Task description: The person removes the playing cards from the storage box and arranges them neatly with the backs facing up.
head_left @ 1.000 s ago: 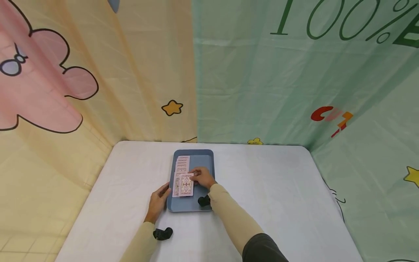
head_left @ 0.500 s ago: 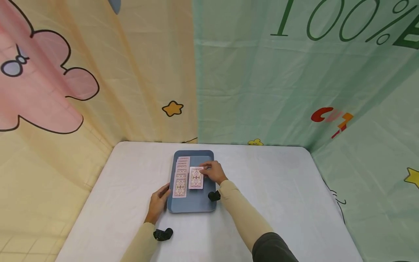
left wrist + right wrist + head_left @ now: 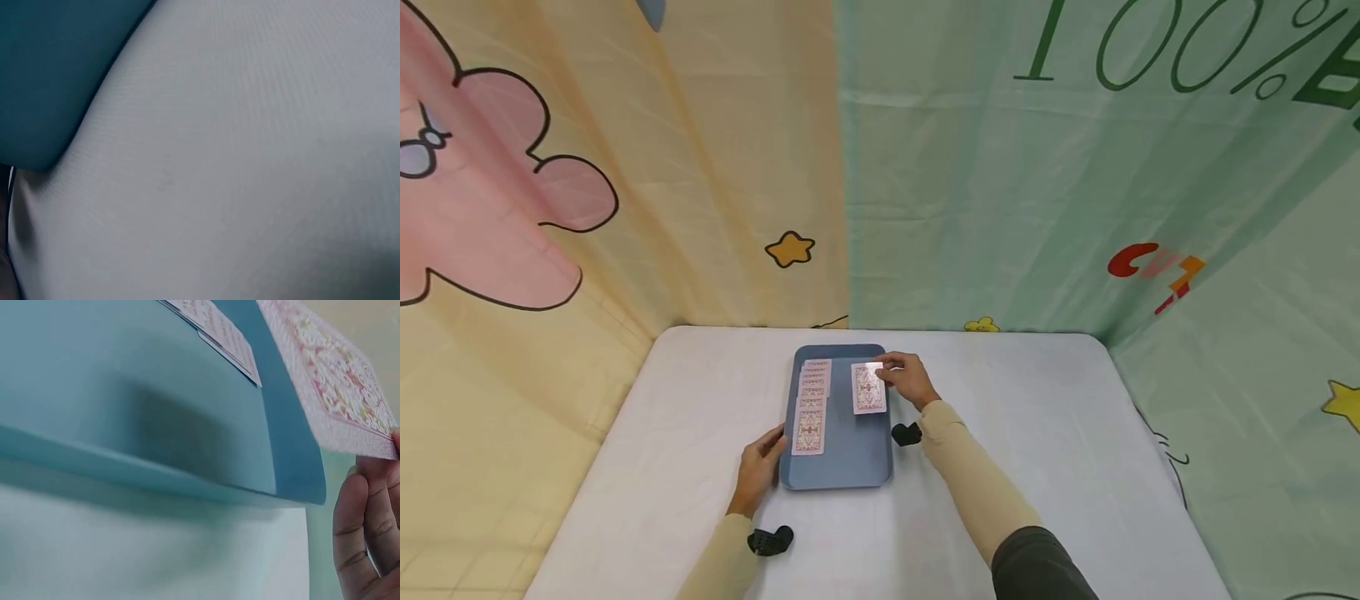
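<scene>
My right hand [image 3: 907,379] pinches one playing card [image 3: 868,387] by its upper right corner, with its red-patterned back showing. In the right wrist view, this card [image 3: 344,378] is raised over the blue tray [image 3: 125,375], which bears its shadow. On the left half of the tray [image 3: 842,473], several more playing cards [image 3: 809,429] lie overlapping in a column, backs up. My left hand [image 3: 756,475] touches the tray's left edge with its fingertips; the left wrist view shows only a sliver of it beside the tray corner.
The tray stands on a white-covered table [image 3: 1000,417]. A printed curtain [image 3: 970,208] encloses the table at the back and sides. Black wrist devices sit at both wrists, the left one [image 3: 771,541] over the tabletop.
The right hand has carried its card from over the column, rightward and toward the far end, to the tray's upper right. The left hand stays at the tray's edge.
</scene>
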A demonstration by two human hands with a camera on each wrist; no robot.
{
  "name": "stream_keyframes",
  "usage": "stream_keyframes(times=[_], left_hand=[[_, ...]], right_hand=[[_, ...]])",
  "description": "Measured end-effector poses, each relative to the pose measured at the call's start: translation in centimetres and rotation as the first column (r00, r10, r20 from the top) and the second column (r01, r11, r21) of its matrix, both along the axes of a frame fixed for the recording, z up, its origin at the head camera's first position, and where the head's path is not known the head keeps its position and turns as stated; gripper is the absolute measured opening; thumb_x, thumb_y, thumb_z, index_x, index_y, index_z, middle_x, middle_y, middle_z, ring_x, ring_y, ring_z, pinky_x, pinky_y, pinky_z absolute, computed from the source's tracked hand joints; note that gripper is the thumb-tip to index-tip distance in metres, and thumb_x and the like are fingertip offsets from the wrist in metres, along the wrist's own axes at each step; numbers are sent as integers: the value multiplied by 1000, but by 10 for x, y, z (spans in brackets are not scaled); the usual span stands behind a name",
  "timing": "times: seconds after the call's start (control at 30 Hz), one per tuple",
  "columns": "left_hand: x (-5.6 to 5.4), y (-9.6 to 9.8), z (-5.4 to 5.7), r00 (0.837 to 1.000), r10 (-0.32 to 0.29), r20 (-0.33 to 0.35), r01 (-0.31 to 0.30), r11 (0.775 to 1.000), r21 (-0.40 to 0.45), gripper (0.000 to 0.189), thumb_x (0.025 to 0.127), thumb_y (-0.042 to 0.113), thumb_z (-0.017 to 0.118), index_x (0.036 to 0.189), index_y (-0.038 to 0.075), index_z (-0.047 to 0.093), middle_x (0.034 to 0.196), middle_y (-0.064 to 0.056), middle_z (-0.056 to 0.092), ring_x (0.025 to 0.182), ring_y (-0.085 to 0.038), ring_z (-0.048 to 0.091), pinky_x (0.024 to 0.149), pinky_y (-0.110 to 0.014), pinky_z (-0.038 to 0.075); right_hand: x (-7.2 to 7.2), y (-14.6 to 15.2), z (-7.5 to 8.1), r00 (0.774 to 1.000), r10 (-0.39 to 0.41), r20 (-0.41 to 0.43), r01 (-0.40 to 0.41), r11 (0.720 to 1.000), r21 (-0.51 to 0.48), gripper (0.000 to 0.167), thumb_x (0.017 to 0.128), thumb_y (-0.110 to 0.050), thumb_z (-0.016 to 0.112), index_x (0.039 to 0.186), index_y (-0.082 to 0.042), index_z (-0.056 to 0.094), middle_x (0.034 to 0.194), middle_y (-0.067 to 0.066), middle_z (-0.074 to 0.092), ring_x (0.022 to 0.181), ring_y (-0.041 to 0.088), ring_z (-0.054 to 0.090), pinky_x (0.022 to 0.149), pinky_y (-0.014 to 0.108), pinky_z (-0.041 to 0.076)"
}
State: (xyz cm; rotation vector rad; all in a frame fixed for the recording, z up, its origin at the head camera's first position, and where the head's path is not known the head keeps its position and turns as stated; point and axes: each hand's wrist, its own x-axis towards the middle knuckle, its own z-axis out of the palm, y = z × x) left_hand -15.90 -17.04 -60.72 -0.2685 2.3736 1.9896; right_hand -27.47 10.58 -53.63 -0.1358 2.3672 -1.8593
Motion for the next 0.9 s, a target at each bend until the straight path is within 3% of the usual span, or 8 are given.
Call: stream_keyframes(times=[0.2,0.57,0.9], left_hand=[[1,-1,-2,1000,-6,20,6,1000,-15,41,99,10,53,137,-7,48,141,-24,47,132,-36,43,109,-47,34],[-1,-5,5,999,-14,43,16,999,-36,42,100,11,52,138,-5,48,141,-24,47,129,-34,46,108,-47,36],[0,-3,2,998,-30,46,31,999,-31,42,100,12,52,139,-5,47,141,-24,47,129,-35,45,108,-47,36]], right_hand=[[-6,11,2,1000,-20,10,19,999,29,24,89,0,66,112,-1,70,95,11,64,83,17,61,73,31,57],[-23,31,-3,992,-117,54,118,993,-28,26,87,-1,68,113,1,68,84,7,64,79,19,65,74,32,58],[-34,55,-17,973,-207,100,213,976,-50,27,88,0,67,115,1,68,84,6,65,74,11,63,76,34,58]])
